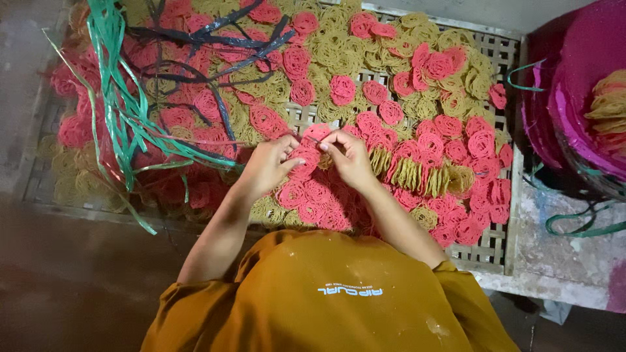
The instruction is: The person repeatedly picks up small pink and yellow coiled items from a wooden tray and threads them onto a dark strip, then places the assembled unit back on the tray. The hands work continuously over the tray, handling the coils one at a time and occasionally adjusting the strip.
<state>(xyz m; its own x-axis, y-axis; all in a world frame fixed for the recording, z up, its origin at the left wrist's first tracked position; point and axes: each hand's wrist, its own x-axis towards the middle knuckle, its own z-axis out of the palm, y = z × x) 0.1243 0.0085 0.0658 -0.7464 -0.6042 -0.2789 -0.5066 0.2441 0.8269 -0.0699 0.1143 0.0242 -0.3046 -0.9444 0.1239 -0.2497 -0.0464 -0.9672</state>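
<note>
Woven bamboo tray (495,251) fills my head view, covered with pink and yellow coiled crackers. I see the left hand (266,166) and right hand (351,158) meeting at the tray's middle, fingers pinched together on a small stack of crackers (324,158). Green strips (117,111) and dark strips (215,39) lie at left; a pink basket (580,98) stands at right.

Mustard-orange short-sleeved shirt, small white print on back, pale specks; bare forearms, hands (313,163).
</note>
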